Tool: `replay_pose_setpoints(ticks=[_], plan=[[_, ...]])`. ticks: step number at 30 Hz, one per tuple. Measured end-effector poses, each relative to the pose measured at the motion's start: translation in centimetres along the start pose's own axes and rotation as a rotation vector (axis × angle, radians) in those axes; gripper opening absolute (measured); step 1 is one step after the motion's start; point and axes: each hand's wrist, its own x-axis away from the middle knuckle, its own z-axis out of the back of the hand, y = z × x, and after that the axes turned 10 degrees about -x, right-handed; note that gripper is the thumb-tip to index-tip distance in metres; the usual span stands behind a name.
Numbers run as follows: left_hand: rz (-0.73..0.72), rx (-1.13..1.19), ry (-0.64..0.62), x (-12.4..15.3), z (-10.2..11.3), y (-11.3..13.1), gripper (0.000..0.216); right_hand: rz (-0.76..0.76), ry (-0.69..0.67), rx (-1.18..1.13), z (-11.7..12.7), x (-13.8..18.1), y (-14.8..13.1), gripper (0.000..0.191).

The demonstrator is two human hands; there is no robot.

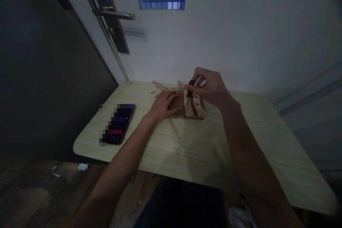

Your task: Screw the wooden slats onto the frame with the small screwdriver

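Observation:
A small wooden assembly (190,108) of pale slats on a darker board lies at the far side of the light wooden table (203,149). My left hand (163,105) rests flat on the left part of the board, fingers stretched out. My right hand (210,87) hovers over the slats, fingers pinched round a small black-handled tool (190,89) that stands upright with its tip on a slat. More loose slats (160,85) lie just behind the assembly.
A phone (119,123) with a lit screen lies on the table's left part. A door with a metal handle (114,14) stands behind at the left, a white wall straight ahead. Dark wooden floor shows below the table's near edge.

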Motion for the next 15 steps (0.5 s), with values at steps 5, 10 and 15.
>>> replay_pose_setpoints(ticks=[5, 10, 15], plan=[[-0.002, 0.009, 0.016, 0.0, -0.1, 0.0, 0.055, 0.012, -0.047, -0.091, 0.0, 0.1, 0.0, 0.017], [0.004, 0.009, 0.009, 0.1, 0.0, -0.1, 0.055, 0.003, -0.169, -0.144, 0.5, 0.2, 0.1, 0.025], [0.006, 0.012, 0.012, 0.2, 0.0, -0.1, 0.056, 0.002, -0.134, -0.096, 1.0, 0.1, 0.3, 0.017]])
